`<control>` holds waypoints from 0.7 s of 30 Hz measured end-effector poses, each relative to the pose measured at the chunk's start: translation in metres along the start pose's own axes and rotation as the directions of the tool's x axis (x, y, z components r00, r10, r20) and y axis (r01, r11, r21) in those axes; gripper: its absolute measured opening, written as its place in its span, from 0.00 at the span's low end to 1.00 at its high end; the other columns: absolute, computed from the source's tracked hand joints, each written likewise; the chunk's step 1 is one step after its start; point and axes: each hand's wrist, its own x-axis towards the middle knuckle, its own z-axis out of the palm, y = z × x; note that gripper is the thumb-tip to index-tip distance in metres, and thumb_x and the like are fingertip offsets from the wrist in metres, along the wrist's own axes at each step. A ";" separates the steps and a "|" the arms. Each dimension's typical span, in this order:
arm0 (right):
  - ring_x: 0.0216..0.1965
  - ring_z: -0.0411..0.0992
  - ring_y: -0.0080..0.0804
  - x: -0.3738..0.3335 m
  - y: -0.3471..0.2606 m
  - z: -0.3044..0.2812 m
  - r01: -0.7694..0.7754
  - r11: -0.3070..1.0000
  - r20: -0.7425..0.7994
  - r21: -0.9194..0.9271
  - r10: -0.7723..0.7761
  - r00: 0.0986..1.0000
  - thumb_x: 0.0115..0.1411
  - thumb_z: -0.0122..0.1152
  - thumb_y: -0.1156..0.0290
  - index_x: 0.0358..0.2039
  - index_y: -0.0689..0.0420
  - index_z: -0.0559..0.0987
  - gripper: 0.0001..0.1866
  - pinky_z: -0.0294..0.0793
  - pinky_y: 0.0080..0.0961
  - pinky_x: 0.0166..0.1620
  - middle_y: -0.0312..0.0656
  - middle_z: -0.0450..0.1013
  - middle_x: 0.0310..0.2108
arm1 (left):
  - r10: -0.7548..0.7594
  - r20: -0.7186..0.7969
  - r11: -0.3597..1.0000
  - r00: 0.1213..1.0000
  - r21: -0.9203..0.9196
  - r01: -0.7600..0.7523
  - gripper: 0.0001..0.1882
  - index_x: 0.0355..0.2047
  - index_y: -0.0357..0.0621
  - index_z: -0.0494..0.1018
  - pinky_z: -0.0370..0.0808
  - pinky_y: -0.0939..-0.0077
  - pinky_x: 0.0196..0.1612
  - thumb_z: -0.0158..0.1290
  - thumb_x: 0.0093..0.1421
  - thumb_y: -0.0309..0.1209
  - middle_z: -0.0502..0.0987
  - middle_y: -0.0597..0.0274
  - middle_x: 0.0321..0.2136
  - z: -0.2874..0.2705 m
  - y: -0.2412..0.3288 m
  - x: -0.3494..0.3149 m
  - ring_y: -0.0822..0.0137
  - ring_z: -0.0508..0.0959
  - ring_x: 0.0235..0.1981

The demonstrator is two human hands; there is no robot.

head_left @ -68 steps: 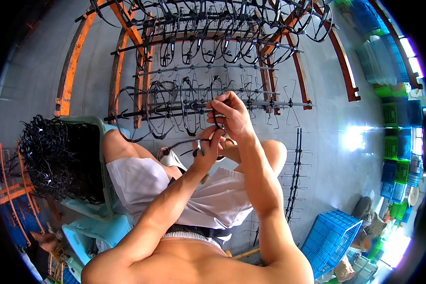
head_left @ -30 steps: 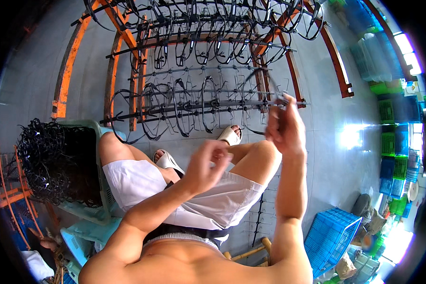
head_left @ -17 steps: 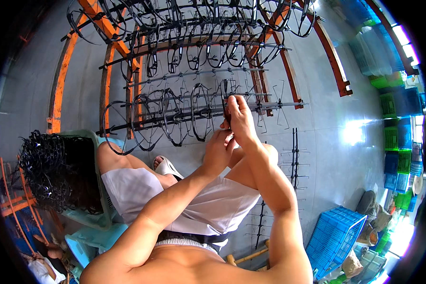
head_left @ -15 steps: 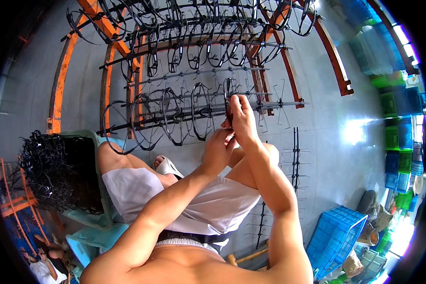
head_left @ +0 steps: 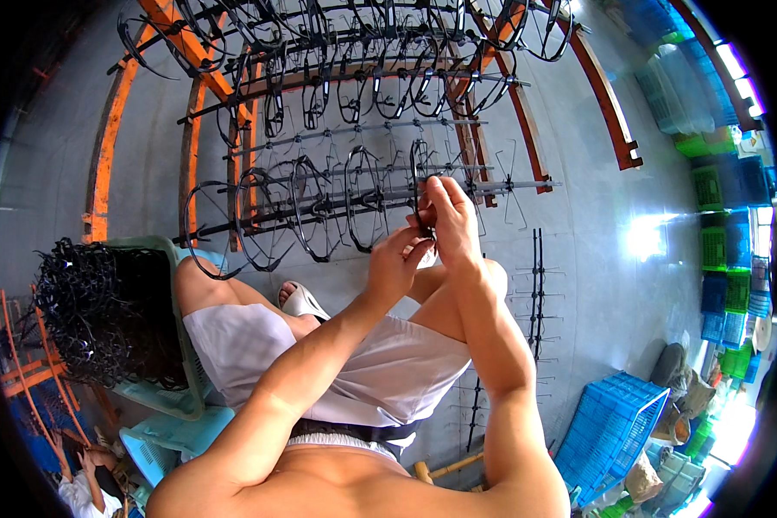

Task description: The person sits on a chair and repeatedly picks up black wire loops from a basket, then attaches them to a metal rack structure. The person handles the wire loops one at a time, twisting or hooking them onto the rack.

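A thin, black, curved frame [head_left: 415, 164], looped in shape, stands at the near bar [head_left: 337, 203] of wire hooks. Both my hands are at its lower part. My left hand [head_left: 396, 257] pinches its bottom end between thumb and fingers. Slightly higher and to the right, my right hand [head_left: 454, 220] has its fingertips closed on the frame's side. The fingers partly cover the spot where frame and hook meet, so I cannot tell whether it is hooked on. Several similar black frames [head_left: 359, 198] hang along the bar to the left.
An orange rack [head_left: 104, 164] carries further rows of black frames. At my left, a pale green crate [head_left: 194, 345] is heaped with tangled black frames [head_left: 78, 311]. Bare hook bars [head_left: 538, 293] lie on the floor at right, near a blue crate [head_left: 609, 432]. Another person [head_left: 86, 483] is at lower left.
The held frame now shows more upright and more fully above my fingers. My left hand has shifted slightly, its thumb and fingers now clearer at the lower end.
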 end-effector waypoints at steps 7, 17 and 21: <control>0.23 0.67 0.18 0.006 -0.005 -0.004 0.002 0.990 0.029 -0.143 0.003 1.000 0.62 0.52 0.62 0.33 0.62 0.75 0.14 0.69 0.15 0.27 0.34 0.68 0.23 | -0.146 -0.005 0.986 0.989 0.084 0.146 0.10 0.30 0.40 0.77 0.72 0.73 0.25 0.60 0.52 0.34 0.76 0.54 0.22 0.000 0.003 0.001 0.61 0.77 0.22; 0.22 0.67 0.21 0.011 -0.003 -0.008 0.035 0.988 0.053 -0.148 -0.027 0.998 0.63 0.51 0.66 0.31 0.64 0.74 0.13 0.73 0.20 0.27 0.35 0.66 0.23 | 0.009 -0.096 0.987 0.995 0.158 0.007 0.11 0.24 0.38 0.76 0.71 0.69 0.23 0.57 0.55 0.35 0.76 0.55 0.21 0.008 0.006 -0.001 0.57 0.77 0.20; 0.22 0.68 0.20 0.011 -0.005 -0.013 0.031 0.983 0.061 -0.181 -0.020 0.998 0.60 0.52 0.66 0.30 0.64 0.75 0.13 0.70 0.18 0.27 0.37 0.70 0.21 | -0.056 -0.068 0.989 0.996 0.132 0.064 0.13 0.22 0.38 0.75 0.71 0.70 0.22 0.58 0.55 0.36 0.75 0.54 0.19 0.007 0.010 0.000 0.58 0.77 0.19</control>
